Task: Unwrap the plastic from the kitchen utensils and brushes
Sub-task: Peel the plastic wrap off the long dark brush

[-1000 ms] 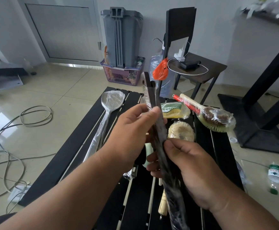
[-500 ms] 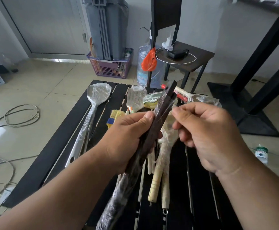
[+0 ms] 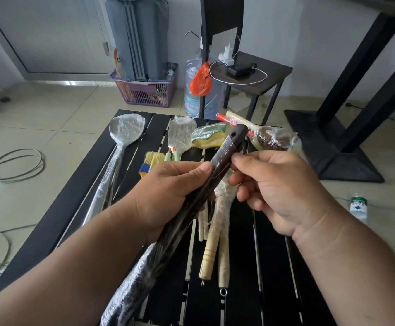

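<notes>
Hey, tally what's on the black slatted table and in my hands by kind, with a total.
Dark wrapped utensil held in hands: 1
Wrapped metal spoon: 1
Wrapped spatula: 1
Green-and-yellow sponge: 1
Yellow-bristled blue brush: 1
Wrapped round scrub brush: 1
Wrapped wooden handles: 2
Total: 8

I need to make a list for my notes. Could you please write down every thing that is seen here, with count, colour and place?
dark utensil: 1, dark brown, plastic-wrapped, held up over the table
slatted table: 1, black, centre
ladle: 1, silver, wrapped, table's left side
slotted spatula: 1, clear wrap, green-orange handles, table's far part
pastry brush: 1, yellow bristles, blue band, beside left hand
sponge: 1, green and yellow, wrapped, far part
round brush: 1, brown bristles, wrapped, far right
wooden handles: 2, pale, wrapped, table centre
basket: 1, purple, floor
bottle: 1, green label, floor, right
left hand: grips the utensil's middle
right hand: pinches near its top
</notes>
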